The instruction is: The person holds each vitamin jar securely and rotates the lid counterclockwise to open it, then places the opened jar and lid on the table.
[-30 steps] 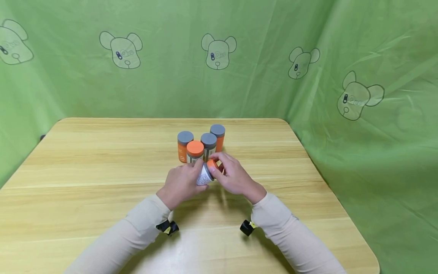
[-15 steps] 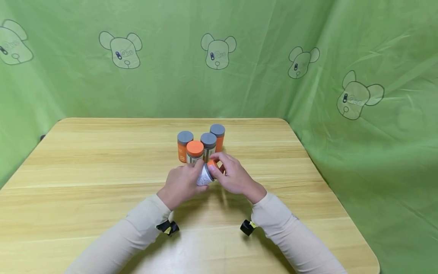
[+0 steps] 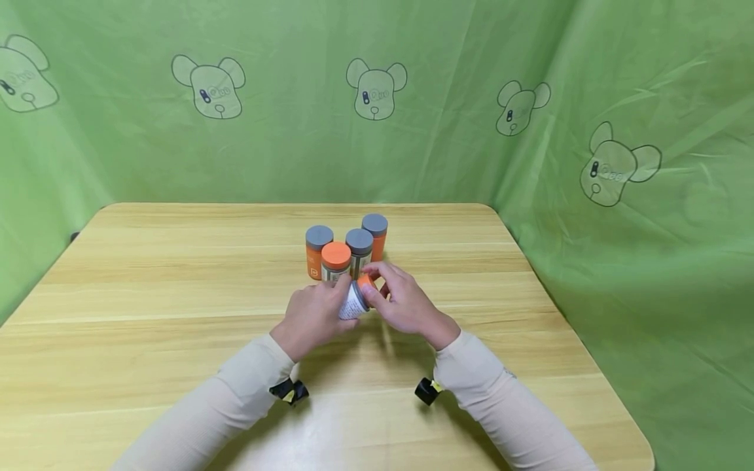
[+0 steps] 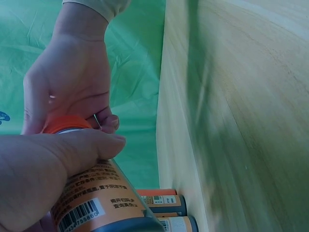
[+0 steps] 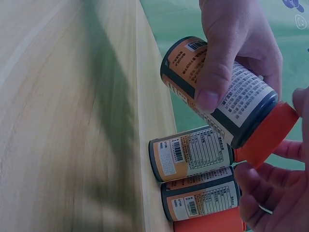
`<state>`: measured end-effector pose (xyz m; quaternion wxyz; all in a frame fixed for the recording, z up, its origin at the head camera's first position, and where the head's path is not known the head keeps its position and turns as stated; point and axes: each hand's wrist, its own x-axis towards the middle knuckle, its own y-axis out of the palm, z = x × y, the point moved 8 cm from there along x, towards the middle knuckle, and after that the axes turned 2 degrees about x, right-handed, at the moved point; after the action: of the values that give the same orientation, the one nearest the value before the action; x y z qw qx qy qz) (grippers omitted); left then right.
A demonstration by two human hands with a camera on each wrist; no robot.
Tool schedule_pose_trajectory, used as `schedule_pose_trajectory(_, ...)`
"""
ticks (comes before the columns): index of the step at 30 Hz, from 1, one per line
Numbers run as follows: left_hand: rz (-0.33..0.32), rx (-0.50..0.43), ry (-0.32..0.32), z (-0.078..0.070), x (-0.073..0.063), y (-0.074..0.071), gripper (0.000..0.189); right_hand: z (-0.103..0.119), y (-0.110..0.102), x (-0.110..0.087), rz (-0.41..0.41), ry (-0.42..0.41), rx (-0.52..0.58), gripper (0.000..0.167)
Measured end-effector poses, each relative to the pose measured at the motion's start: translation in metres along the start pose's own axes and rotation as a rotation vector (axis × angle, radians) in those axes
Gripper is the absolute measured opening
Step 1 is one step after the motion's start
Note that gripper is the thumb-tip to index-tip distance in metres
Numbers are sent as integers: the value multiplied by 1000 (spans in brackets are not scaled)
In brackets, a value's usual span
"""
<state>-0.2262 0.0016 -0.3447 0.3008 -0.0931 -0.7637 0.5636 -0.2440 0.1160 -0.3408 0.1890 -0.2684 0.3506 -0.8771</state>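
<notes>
My left hand (image 3: 315, 317) grips a tilted supplement bottle (image 5: 246, 94) round its body, the thumb lying across the printed label. The bottle is dark, with white and orange label panels and a barcode. It is off the table. At its upper right end, my right hand (image 3: 406, 304) holds the orange cap (image 5: 270, 133) between thumb and fingers. The cap sits against the bottle's mouth; whether its thread is engaged I cannot tell. Just behind the hands stands an upright bottle with an orange lid (image 3: 336, 254), its lower part partly hidden by the left hand.
Close behind are a grey-lidded orange bottle (image 3: 315, 260) at the left, a dark bottle with a grey lid (image 3: 359, 242), and another grey-lidded orange bottle (image 3: 378, 245) farthest back. They stand on a wooden table (image 3: 177, 294). A green curtain (image 3: 442, 131) hangs behind and at the sides.
</notes>
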Motion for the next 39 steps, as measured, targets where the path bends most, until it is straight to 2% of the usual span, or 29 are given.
schedule_pose_trajectory(14, 30, 4, -10, 2, 0, 1, 58, -1, -1, -1, 17, -2, 0, 35)
schedule_pose_trajectory(19, 16, -3, -1, 2, 1, 1, 57, -3, -2, 1, 16, 18, -19, 33)
schedule_pose_trajectory(25, -7, -12, 9, 1, 1, -1, 57, -5, 1, 2, 47, 43, 21, 32)
schedule_pose_trajectory(33, 28, -3, -13, 3, 3, -1, 58, -4, -2, 3, 41, 21, 32, 36)
schedule_pose_trajectory(39, 44, 8, -18, 2, 4, -1, 56, -6, -2, 3, 31, 43, 9, 37)
